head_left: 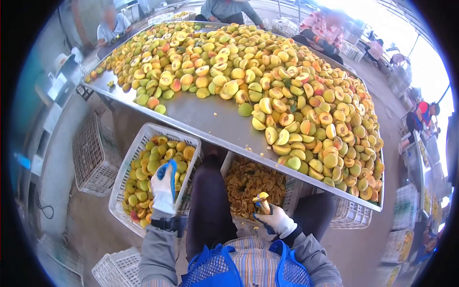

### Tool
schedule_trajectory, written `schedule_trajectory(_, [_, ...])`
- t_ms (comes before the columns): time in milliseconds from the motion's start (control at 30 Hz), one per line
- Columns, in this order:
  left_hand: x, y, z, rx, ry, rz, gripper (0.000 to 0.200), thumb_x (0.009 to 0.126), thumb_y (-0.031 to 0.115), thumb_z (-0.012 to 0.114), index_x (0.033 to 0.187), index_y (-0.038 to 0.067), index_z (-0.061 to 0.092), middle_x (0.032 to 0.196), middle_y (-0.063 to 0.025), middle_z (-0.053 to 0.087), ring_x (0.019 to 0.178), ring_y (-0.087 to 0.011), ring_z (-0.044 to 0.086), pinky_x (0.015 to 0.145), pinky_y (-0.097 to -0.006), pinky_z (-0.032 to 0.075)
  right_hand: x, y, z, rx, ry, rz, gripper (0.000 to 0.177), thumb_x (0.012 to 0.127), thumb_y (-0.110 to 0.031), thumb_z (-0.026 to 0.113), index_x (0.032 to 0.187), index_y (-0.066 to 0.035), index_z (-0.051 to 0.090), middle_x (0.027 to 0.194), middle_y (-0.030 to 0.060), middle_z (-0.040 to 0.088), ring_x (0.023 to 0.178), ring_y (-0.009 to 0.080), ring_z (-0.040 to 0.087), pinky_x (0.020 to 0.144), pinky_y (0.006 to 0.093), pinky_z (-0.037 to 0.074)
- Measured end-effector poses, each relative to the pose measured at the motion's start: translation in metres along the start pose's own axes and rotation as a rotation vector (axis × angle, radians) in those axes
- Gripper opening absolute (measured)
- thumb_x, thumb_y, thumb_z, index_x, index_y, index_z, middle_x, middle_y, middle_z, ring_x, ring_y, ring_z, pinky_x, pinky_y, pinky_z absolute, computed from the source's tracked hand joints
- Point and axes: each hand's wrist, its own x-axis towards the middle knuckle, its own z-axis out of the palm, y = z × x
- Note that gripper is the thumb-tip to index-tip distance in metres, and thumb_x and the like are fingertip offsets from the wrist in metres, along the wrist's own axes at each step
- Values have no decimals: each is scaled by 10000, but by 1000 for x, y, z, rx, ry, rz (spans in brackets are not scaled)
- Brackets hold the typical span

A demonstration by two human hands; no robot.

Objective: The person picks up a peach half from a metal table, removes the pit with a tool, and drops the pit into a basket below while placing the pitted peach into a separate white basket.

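My left hand [163, 186], in a white glove with blue coating, is over a white plastic crate [116, 190] of halved peaches [149, 165]. Its fingers look stretched out, with no fruit visible in them. Between my knees, my right hand [277, 220], gloved the same way, is closed around a small wooden-handled tool [265, 206]. At that tool's upper end is a yellow piece of peach [260, 196]. Below it stands another crate filled with brown peach scraps [253, 179]; their exact kind is hard to make out.
A metal table [201, 115] ahead carries a large heap of halved peaches [306, 115]. Stacked crates [95, 155] stand at left, another crate [117, 269] lies below them, and one [353, 214] sits under the table's right end. Several people sit across the table and farther right.
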Motion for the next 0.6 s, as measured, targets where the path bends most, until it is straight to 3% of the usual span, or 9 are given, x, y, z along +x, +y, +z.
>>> schedule_trajectory(33, [5, -4, -17, 655, 78, 257, 504, 751, 412, 781, 1023, 7, 657, 1016, -151, 649, 1001, -310, 605, 889, -388, 474, 14, 16, 2, -227, 62, -61, 452, 817, -342, 661, 1135, -25, 612, 931, 209, 682, 863, 346, 662, 771, 399, 512])
schedule_trajectory(67, [9, -13, -19, 800, 166, 323, 608, 671, 409, 817, 1099, 21, 627, 1148, -184, 594, 1118, -355, 528, 969, -449, 418, 29, 32, 6, -452, 128, -120, 542, 798, -381, 675, 1201, -31, 581, 947, 230, 673, 886, 346, 662, 789, 415, 514])
schedule_trajectory(100, [11, -7, -11, 811, 128, 427, 614, 684, 403, 806, 1124, 22, 611, 1152, -185, 590, 1129, -355, 520, 974, -445, 416, 46, 49, 7, -560, 58, -31, 627, 790, -450, 632, 1260, -45, 544, 1049, 267, 643, 1001, 409, 616, 849, 447, 492])
schedule_trajectory(133, [9, 1, 1, 820, 90, 525, 621, 696, 398, 795, 1149, 23, 596, 1156, -185, 585, 1140, -355, 512, 979, -441, 414, 47, 53, 11, -413, 129, -112, 596, 809, -445, 611, 1249, -48, 543, 1030, 263, 650, 968, 404, 630, 842, 449, 500])
schedule_trajectory(200, [6, 26, 54, 861, -9, 806, 552, 725, 360, 772, 1116, 11, 598, 1131, -187, 595, 1116, -355, 524, 959, -435, 426, 54, 52, 16, -500, 136, -32, 578, 817, -455, 590, 1221, -44, 548, 1009, 258, 658, 946, 409, 639, 832, 458, 504])
schedule_trajectory(267, [7, 56, 119, 831, -246, 763, 535, 746, 388, 743, 1095, 8, 605, 1103, -174, 608, 1092, -347, 531, 940, -434, 428, 49, 56, 15, -712, 44, -14, 532, 821, -446, 583, 1175, -50, 573, 975, 257, 664, 924, 413, 644, 818, 464, 508])
schedule_trajectory(300, [12, 66, 153, 824, -345, 809, 566, 757, 411, 729, 1128, 7, 591, 1116, -171, 607, 1105, -346, 530, 947, -430, 426, 43, 52, 13, -639, 88, -54, 505, 813, -443, 587, 1138, -57, 605, 962, 266, 662, 922, 410, 645, 813, 464, 507])
schedule_trajectory(467, [48, 93, 280, 1150, -658, 311, 663, 824, 539, 615, 1177, -18, 546, 1150, -215, 626, 1081, -359, 602, 921, -427, 475, 55, 53, 8, -507, -47, -58, 532, 809, -451, 577, 1159, -51, 582, 965, 266, 657, 936, 400, 641, 813, 480, 492])
schedule_trajectory(600, [59, 79, 290, 1096, -751, 408, 577, 760, 311, 691, 1197, -33, 537, 1142, -232, 630, 1095, -367, 597, 925, -408, 483, 61, 53, 10, -515, -141, -168, 553, 838, -442, 542, 1251, -77, 511, 965, 246, 662, 936, 397, 637, 837, 471, 481])
